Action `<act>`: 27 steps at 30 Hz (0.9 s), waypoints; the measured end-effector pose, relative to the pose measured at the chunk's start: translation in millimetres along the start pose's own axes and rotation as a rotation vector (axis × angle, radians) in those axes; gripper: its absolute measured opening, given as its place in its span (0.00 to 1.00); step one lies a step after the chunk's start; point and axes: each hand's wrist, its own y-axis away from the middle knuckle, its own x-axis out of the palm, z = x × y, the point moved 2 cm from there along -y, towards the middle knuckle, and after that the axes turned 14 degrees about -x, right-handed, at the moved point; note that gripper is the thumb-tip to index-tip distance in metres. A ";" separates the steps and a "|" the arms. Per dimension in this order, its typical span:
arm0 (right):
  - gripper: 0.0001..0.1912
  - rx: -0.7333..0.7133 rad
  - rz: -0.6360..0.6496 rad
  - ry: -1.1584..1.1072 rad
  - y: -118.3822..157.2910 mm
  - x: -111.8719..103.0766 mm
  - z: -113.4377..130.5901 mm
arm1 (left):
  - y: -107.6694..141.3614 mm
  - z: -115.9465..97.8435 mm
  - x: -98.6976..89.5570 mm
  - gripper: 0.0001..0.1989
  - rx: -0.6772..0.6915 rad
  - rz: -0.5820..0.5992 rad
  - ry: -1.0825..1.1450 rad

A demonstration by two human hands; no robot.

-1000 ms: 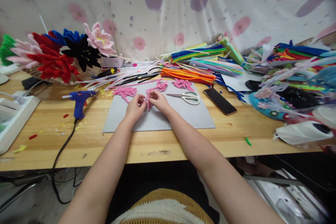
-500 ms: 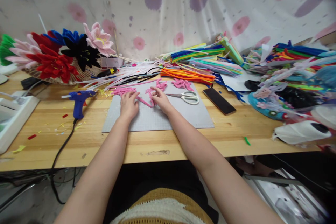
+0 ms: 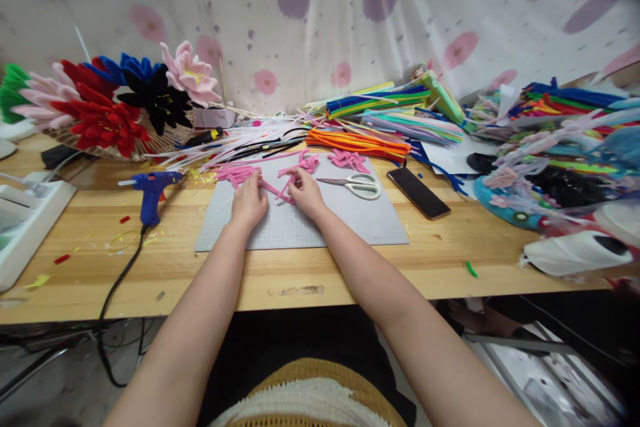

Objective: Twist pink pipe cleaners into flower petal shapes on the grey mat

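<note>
A pink pipe cleaner stretches between my two hands over the grey cutting mat. My left hand has its fingers closed on one end. At the other end, where the pink stem is bent, my right hand pinches it between thumb and fingers. More pink pipe cleaners lie in a heap just beyond my left hand. Bent pink pieces rest on the mat's far right, and another pink piece lies behind my right hand. White-handled scissors lie right of that hand.
A blue glue gun with its cord stands at left, near a basket of fuzzy flowers. Orange pipe cleaners and other coloured bundles fill the back. A black phone lies right of the mat; a white roll is farther right.
My fingers have closed in on the pink pipe cleaner; the right hand's fingers, more stretched out before, are now curled into a pinch. The surrounding things stay where they were.
</note>
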 end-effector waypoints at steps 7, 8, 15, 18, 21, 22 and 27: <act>0.18 0.019 0.041 0.075 1.3 0.6 0.4 | -1.7 -1.5 3.3 0.25 -0.005 0.000 -0.025; 0.18 0.031 0.038 0.072 1.3 0.8 -1.4 | -2.3 -0.9 4.0 0.23 -0.004 0.005 -0.042; 0.17 0.068 -0.018 0.078 0.5 -2.1 -5.4 | -3.4 0.3 4.6 0.11 0.080 0.011 -0.156; 0.16 0.092 -0.055 0.104 0.6 -4.5 -4.0 | -2.7 -1.3 2.8 0.10 0.088 0.013 -0.165; 0.15 0.111 -0.066 0.133 1.0 -5.6 -3.7 | -1.9 -3.2 0.7 0.10 0.119 0.029 -0.157; 0.15 0.118 -0.063 0.147 1.2 -5.7 -3.9 | -1.6 -3.6 0.1 0.10 0.130 0.035 -0.150; 0.16 0.135 -0.042 0.234 2.1 -6.0 -2.6 | 0.4 -4.2 -0.8 0.10 0.142 0.074 -0.153</act>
